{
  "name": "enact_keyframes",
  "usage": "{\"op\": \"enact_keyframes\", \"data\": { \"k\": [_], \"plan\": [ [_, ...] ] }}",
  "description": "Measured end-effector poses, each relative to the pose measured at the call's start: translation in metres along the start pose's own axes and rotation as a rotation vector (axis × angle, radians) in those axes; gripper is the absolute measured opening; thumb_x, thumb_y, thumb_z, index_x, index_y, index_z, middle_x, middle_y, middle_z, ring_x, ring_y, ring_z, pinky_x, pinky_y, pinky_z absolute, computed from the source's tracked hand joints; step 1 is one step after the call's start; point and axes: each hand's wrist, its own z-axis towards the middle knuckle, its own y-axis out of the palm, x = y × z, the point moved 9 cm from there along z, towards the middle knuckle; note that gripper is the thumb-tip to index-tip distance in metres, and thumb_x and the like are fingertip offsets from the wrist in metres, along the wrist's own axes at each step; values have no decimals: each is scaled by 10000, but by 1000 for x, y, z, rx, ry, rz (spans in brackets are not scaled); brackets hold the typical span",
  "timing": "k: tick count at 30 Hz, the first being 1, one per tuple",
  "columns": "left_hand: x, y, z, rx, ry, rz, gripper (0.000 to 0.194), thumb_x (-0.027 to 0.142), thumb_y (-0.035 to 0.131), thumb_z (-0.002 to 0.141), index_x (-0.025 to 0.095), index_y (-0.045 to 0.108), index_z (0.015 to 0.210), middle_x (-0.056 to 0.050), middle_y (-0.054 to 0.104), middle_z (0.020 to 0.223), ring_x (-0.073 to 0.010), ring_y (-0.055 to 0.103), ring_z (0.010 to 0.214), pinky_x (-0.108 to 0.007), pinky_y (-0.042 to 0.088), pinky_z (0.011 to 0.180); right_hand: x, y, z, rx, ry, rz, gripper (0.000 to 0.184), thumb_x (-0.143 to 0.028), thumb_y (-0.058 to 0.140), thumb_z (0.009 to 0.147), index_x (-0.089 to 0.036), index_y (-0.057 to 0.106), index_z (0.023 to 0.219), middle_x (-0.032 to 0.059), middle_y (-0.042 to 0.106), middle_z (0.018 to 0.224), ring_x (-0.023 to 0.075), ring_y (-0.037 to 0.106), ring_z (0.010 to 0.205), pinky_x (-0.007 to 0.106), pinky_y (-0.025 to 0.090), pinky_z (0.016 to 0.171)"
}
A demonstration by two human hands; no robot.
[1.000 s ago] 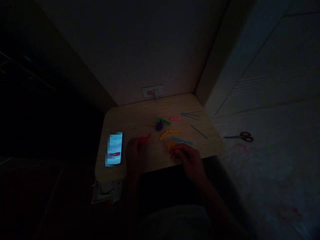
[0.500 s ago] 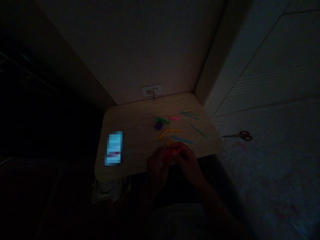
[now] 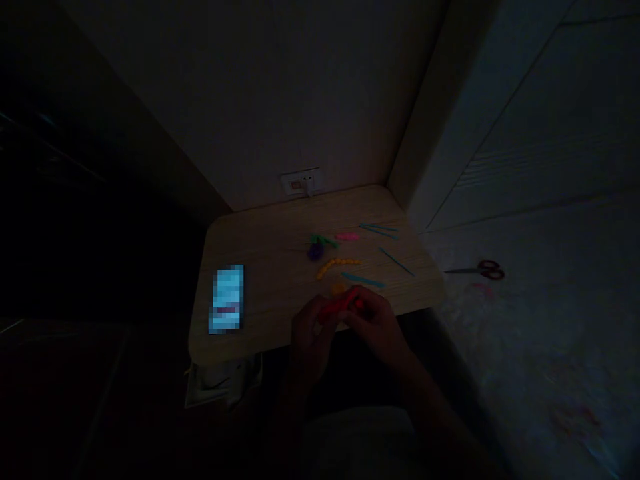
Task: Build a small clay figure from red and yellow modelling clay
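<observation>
Both hands meet over the front edge of a small wooden table [image 3: 270, 267] in dim light. Between them is a red piece that looks like modelling clay [image 3: 333, 308]. My left hand [image 3: 311, 330] grips its left part with bent fingers. The right part is pinched by my right hand [image 3: 375, 323], where a red bit shows between thumb and fingers. Just beyond the fingertips lies an orange lump [image 3: 339, 288]. Farther back are an orange beaded strand [image 3: 337, 265], a flat blue stick [image 3: 363, 279], a purple lump [image 3: 315, 251], a green piece [image 3: 325, 241] and a pink piece [image 3: 347, 237].
Thin blue-green sticks [image 3: 397, 261] lie on the table's right side. A lit phone [image 3: 227, 300], its screen blurred, lies at the left. Scissors [image 3: 485, 270] rest on the pale surface beyond the right edge. Behind the table is a wall socket [image 3: 301, 182] with a plug.
The red piece has turned a little in my fingers, and more of it shows at the right hand. The orange lump is less covered now. The view has shifted slightly.
</observation>
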Motion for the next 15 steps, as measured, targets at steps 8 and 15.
{"op": "enact_keyframes", "data": {
  "k": [8, 15],
  "plan": [
    [-16, 7, -6, -55, -62, -120, 377, 539, 678, 915, 183, 709, 796, -1, 592, 698, -155, 540, 670, -259, 422, 618, 3, 2, -1, -39, -23, -51, 280, -450, 764, 828, -224, 659, 702, -8, 660, 674, 158, 590, 645, 279, 481, 624],
    [-8, 12, -3, -41, -69, -107, 359, 522, 652, 916, 190, 662, 779, 6, 575, 685, -154, 510, 663, -272, 412, 647, 1, -23, -1, 220, -110, -137, 177, -348, 712, 822, -226, 680, 698, 8, 701, 728, 171, 604, 692, 295, 470, 673]
  ]
}}
